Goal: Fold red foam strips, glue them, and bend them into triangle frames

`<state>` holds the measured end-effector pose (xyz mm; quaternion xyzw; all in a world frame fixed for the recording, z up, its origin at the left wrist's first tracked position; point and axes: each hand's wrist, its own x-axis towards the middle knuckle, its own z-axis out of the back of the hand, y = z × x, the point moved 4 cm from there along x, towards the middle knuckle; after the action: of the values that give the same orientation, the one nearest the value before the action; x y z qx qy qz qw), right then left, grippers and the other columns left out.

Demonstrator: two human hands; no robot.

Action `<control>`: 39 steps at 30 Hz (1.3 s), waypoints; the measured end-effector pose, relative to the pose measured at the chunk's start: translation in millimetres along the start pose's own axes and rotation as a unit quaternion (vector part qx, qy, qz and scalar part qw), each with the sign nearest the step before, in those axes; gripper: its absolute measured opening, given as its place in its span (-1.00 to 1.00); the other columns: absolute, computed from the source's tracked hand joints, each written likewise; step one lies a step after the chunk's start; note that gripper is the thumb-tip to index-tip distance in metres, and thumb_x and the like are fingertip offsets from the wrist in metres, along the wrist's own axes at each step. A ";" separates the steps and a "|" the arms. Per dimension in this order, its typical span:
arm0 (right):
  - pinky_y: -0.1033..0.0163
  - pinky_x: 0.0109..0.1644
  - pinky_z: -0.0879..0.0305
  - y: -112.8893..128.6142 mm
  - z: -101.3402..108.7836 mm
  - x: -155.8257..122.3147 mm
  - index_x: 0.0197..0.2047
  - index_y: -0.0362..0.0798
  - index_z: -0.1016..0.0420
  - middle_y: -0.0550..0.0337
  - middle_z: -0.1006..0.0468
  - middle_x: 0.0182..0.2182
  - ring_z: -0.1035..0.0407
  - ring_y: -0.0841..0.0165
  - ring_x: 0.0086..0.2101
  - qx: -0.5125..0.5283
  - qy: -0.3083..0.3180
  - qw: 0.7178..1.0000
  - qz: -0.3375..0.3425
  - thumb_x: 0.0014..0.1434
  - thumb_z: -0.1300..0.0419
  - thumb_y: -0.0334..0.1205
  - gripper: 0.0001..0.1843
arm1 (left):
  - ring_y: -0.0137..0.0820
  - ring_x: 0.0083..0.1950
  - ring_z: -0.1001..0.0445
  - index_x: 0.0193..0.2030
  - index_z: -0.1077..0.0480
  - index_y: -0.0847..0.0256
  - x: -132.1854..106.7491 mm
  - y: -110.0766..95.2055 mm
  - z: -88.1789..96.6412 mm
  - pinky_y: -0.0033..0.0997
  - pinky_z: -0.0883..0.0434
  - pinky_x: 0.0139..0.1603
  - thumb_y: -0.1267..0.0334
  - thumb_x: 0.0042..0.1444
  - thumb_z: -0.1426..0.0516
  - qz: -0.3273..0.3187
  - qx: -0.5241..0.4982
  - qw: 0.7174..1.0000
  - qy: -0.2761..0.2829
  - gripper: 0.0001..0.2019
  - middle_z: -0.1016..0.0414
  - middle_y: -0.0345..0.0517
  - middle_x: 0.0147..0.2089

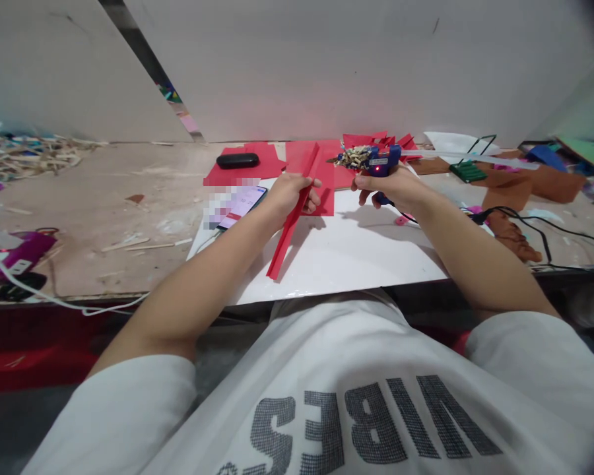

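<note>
My left hand (288, 196) is closed around a long folded strip of red paper (290, 231) that slants down toward me over a white sheet (346, 257). My right hand (391, 187) grips a blue hot glue gun (381, 160), whose crusted nozzle points left toward the top of the red strip. A clear glue stick (470, 157) juts out of the gun's back to the right. A black cable (534, 221) runs off to the right past my right forearm.
More red paper pieces (257, 165) lie behind the strip, with a black case (237, 160) on them and a lit phone (242, 204) beside my left hand. Wood scraps (30, 155) pile at far left; brown card (534, 188) and clutter at right. A grey wall stands behind.
</note>
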<state>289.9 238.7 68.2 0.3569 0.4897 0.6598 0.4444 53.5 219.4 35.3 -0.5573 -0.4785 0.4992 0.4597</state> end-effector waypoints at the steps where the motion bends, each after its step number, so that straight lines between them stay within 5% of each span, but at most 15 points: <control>1: 0.20 -0.47 -0.31 -0.6 -0.1 0.5 -0.16 0.05 -0.54 0.09 -0.72 -0.19 -0.59 0.26 -0.36 0.001 -0.008 1.000 0.003 0.06 -0.70 -0.07 -0.53 | -0.40 -0.58 -0.48 -0.19 -0.53 0.25 -1.3 -0.2 -0.1 -0.45 -0.44 -0.44 0.35 0.34 -0.16 -0.001 0.004 1.000 -0.002 -0.89 -0.57 -0.13 -0.54; 11: 0.19 -0.43 -0.32 -15.9 -1.1 12.5 -0.27 -0.01 -0.57 0.05 -0.70 -0.32 -0.57 0.27 -0.39 -0.036 -0.062 0.997 -0.013 0.11 -0.62 -0.28 -0.70 | -0.38 -0.65 -0.40 -0.21 -0.43 0.15 2.3 6.4 -1.9 -0.43 -0.33 -0.51 0.39 0.26 -0.16 -0.016 0.052 0.998 0.012 -0.94 -0.50 -0.18 -0.61; 18: 0.23 -0.47 -0.33 -20.1 -3.1 15.5 -0.33 -0.02 -0.53 0.07 -0.63 -0.44 -0.60 0.23 -0.39 -0.071 -0.096 0.993 -0.019 0.11 -0.64 -0.26 -0.66 | -0.44 -0.70 -0.26 -0.25 -0.39 0.13 -2.1 7.5 -6.8 -0.44 -0.16 -0.58 0.42 0.24 -0.18 -0.017 0.116 0.993 0.022 -0.90 -0.48 -0.20 -0.62; 39: 0.08 -0.38 -0.47 -30.8 -6.1 21.4 -0.33 0.03 -0.49 0.15 -0.53 -0.47 -0.47 0.24 -0.45 -0.104 -0.076 0.991 -0.036 0.08 -0.63 -0.31 -0.64 | -0.46 -0.69 -0.22 -0.30 -0.43 0.16 -3.6 7.2 -8.4 -0.45 -0.09 -0.62 0.42 0.20 -0.15 -0.020 0.152 0.988 0.008 -0.91 -0.48 -0.13 -0.61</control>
<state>284.2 260.5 37.7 0.3403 0.3959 0.6612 0.5388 62.3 214.7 29.2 -0.4748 -0.4044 0.5523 0.5532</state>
